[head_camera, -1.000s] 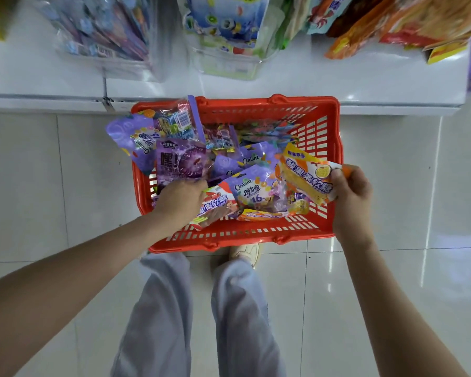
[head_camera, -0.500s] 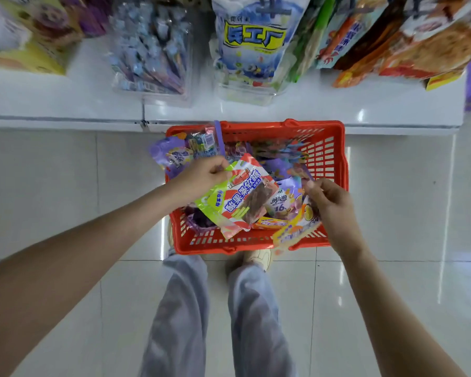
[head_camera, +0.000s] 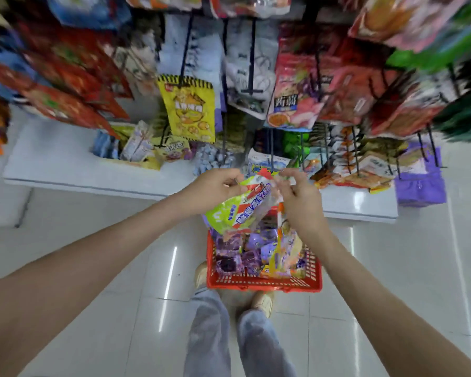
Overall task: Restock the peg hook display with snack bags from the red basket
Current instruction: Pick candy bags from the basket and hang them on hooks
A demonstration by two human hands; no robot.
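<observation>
Left hand (head_camera: 215,187) and right hand (head_camera: 298,202) both pinching top edge of green, red and white plastic snack bag (head_camera: 238,212), bag held above red slatted plastic basket (head_camera: 264,284) on pale tiled floor (head_camera: 93,268), purple packets (head_camera: 253,257) inside, black metal peg hooks (head_camera: 252,55) beyond, blurred

The left hand (head_camera: 215,186) and right hand (head_camera: 299,202) seemingly pinch one green-and-red snack bag (head_camera: 237,213).

bags (head_camera: 239,210): shiny crinkly plastic film | basket (head_camera: 264,281): red hard plastic, slotted | floor (head_camera: 114,281): glossy tile, proper mirror shine | pegs (head_camera: 186,47): dark metal | trousers (head_camera: 210,336): matt cloth
</observation>
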